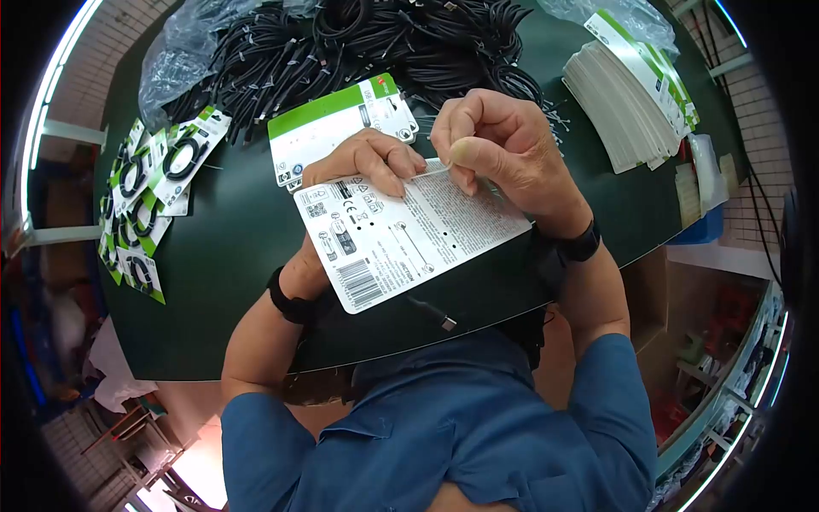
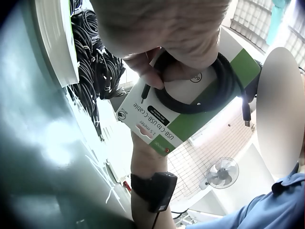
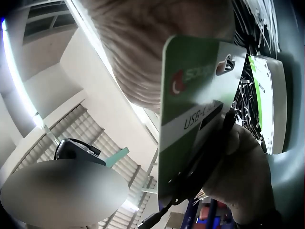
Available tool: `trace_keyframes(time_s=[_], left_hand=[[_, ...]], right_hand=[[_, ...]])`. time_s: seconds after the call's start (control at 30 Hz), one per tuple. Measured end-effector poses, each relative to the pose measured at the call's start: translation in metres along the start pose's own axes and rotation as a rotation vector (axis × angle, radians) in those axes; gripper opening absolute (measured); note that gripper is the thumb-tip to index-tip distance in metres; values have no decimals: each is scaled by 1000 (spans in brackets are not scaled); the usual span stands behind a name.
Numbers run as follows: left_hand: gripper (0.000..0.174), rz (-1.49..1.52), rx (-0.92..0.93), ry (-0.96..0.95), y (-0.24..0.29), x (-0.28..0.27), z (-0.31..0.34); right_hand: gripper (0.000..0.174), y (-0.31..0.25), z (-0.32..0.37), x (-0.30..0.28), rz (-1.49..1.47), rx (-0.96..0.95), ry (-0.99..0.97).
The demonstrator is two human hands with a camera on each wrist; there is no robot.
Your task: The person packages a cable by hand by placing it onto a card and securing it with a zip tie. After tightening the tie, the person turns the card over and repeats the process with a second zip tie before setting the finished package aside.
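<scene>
Bench layout, head view

On table (image 1: 205, 307): cable heap (image 1: 426, 64), upper centre; packaged cables (image 1: 145, 192), left; card stack (image 1: 627, 102), upper right. Mid-frame, just below loose cards (image 1: 328, 122): held card (image 1: 405, 239), left hand (image 1: 367, 164) across upper edge, right hand (image 1: 516, 154) to the right, thin strip (image 1: 433, 173) between. Cable coil (image 2: 224, 90) on held card's underside.

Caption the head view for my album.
Left hand holds a printed card; right hand pinches a thin white strip at its edge.

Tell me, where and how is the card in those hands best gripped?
Perhaps pinch the card by its barcode corner, top and underside, coming from the near side: it is thin and free there, while the left hand and right hand crowd the far edge. Avoid the cable plug.
</scene>
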State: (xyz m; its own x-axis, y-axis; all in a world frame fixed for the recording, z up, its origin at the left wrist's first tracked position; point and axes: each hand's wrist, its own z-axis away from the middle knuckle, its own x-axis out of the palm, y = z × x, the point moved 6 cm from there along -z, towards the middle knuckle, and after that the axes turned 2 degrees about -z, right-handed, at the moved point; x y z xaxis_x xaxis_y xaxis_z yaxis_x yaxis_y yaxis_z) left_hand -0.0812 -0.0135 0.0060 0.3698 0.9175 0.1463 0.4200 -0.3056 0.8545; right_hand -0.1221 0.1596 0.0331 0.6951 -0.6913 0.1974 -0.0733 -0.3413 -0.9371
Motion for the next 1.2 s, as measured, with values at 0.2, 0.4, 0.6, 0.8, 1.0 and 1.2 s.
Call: trace_keyframes(time_s=[0.2, 0.4, 0.6, 0.8, 1.0, 1.2], left_hand=[[22, -98, -214, 382, -10, -14, 10], [32, 190, -298, 588, -9, -13, 9], [47, 21, -138, 687, 12, -25, -6], [56, -1213, 59, 271, 66, -23, -27], [55, -1389, 77, -90, 47, -10, -22], [51, -1453, 50, -194, 33, 10, -15]], right_hand=[[20, -2, -6, -20, -57, -49, 153], [24, -11, -6, -25, 83, -95, 320], [23, -16, -1, -28, 543, -19, 374], [23, -10, -2, -22, 641, 50, 218], [28, -4, -6, -14, 726, 4, 95], [29, -4, -7, 2, 883, -236, 110]])
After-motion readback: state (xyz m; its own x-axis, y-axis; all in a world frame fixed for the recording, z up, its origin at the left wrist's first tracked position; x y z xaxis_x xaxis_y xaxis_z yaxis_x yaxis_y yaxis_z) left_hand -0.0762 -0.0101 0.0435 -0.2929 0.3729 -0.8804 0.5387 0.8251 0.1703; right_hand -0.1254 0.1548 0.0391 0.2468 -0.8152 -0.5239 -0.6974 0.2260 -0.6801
